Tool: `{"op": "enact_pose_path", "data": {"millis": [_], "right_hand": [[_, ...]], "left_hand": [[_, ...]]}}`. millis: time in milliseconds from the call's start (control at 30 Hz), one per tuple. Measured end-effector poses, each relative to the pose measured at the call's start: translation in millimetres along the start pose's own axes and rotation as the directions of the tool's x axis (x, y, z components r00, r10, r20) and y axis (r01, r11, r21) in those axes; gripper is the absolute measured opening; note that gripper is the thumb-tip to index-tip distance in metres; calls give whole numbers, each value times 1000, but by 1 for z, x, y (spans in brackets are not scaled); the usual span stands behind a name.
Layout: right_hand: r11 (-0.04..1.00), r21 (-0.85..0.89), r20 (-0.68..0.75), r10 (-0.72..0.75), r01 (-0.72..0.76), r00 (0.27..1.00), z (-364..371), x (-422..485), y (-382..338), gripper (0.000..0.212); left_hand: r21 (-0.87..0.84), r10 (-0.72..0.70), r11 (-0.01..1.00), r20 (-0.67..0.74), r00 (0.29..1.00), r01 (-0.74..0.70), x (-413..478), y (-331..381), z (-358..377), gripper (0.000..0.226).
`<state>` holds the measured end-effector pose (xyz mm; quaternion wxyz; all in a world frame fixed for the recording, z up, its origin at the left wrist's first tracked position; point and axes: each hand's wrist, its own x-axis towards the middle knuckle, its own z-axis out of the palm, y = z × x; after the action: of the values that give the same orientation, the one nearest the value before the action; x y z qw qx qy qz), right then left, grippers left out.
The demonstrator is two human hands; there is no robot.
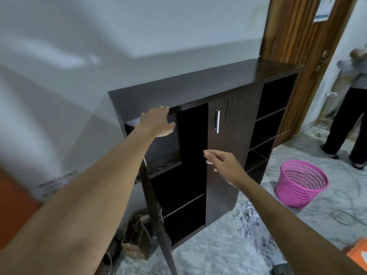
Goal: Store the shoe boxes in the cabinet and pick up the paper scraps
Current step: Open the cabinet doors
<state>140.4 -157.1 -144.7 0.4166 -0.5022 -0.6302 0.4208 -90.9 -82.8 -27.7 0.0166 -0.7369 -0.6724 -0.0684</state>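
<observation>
A dark brown cabinet (198, 84) stands against the wall. Its left door (158, 215) is swung open, showing dark shelves, and its middle door (230, 139) with a silver handle is closed. My left hand (156, 122) reaches to the upper left opening with fingers spread, holding nothing. My right hand (222, 163) hovers by the middle door's edge, fingers loosely extended and empty. White paper scraps (252, 219) lie scattered on the floor in front of the cabinet. An orange shoe box (357, 253) shows at the bottom right corner.
A pink mesh basket (301, 183) stands on the floor to the right. Another person (349, 108) stands at the far right by a wooden door (301, 56). Bags and clutter (135, 239) sit left of the cabinet's base. An orange surface (14, 211) is at the left.
</observation>
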Motion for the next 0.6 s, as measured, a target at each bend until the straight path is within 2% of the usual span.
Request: {"op": "enact_pose_path", "data": {"millis": [100, 200, 333, 433, 600], "right_hand": [[998, -56, -135, -17, 10, 991, -37, 33, 20, 26], [997, -76, -182, -23, 9, 983, -67, 68, 33, 29], [994, -113, -131, -15, 0, 991, -98, 118, 47, 36], [992, -124, -77, -2, -7, 997, -111, 154, 54, 41], [986, -123, -41, -120, 114, 992, -105, 209, 57, 43]], "left_hand": [[59, 29, 998, 3, 1000, -30, 22, 26, 6, 66], [63, 58, 996, 4, 998, -58, 49, 51, 10, 63], [43, 73, 996, 10, 997, -74, 87, 80, 14, 60], [-24, 33, 999, -19, 999, -34, 115, 94, 18, 53], [-32, -58, 998, -42, 997, 56, 149, 113, 27, 54]]}}
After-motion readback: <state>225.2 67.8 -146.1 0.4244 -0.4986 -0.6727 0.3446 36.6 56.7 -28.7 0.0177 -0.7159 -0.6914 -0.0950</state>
